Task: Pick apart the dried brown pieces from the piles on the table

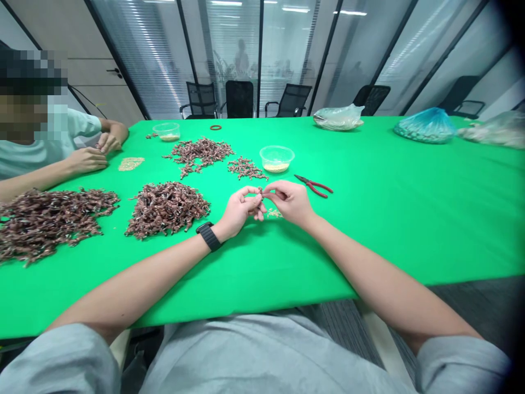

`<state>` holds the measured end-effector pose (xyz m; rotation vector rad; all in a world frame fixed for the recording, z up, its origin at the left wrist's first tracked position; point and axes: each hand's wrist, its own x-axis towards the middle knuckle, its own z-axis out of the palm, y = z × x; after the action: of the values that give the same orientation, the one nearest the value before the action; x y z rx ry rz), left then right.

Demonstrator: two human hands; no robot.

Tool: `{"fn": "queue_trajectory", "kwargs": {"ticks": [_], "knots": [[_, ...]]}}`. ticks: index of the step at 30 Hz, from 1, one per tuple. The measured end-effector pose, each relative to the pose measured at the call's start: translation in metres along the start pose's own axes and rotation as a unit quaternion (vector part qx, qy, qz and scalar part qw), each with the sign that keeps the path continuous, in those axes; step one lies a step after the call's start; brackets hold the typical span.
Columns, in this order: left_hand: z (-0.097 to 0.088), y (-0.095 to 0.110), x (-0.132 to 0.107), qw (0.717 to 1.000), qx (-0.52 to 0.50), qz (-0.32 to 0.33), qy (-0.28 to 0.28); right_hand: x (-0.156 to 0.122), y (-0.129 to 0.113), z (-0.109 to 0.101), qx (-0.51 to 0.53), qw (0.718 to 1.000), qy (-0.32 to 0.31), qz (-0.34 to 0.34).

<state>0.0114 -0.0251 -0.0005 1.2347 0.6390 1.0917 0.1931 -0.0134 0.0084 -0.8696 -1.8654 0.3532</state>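
Observation:
My left hand point(241, 209) and my right hand point(289, 200) meet above the green table point(410, 219), fingers pinched together on one small brown piece point(260, 190) held between them. A black watch band sits on my left wrist. Under my right hand lies a small scatter of pale grains point(274, 213). A large pile of the same brown pieces point(166, 208) lies just left of my left hand. Red-handled pliers point(314, 186) rest on the cloth just beyond my right hand.
A clear bowl of pale grains point(276, 158) stands behind my hands, with smaller brown piles point(200, 152) and another bowl point(167, 131) farther back. A wide brown pile point(49, 219) lies at left, by another person's hands point(88, 158). Filled plastic bags point(426, 126) sit at the far right.

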Motion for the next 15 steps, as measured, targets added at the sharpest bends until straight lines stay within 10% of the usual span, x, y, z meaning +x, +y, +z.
{"fn": "queue_trajectory", "kwargs": {"ticks": [6,15], "knots": [[0.000,0.002,-0.002,1.000,0.022,0.001,-0.009,0.000,-0.002,-0.001,-0.036,0.999,-0.012,-0.025],[0.002,0.002,-0.007,0.988,0.139,0.068,-0.007,-0.005,-0.017,0.020,0.085,0.971,0.043,0.220]]}}
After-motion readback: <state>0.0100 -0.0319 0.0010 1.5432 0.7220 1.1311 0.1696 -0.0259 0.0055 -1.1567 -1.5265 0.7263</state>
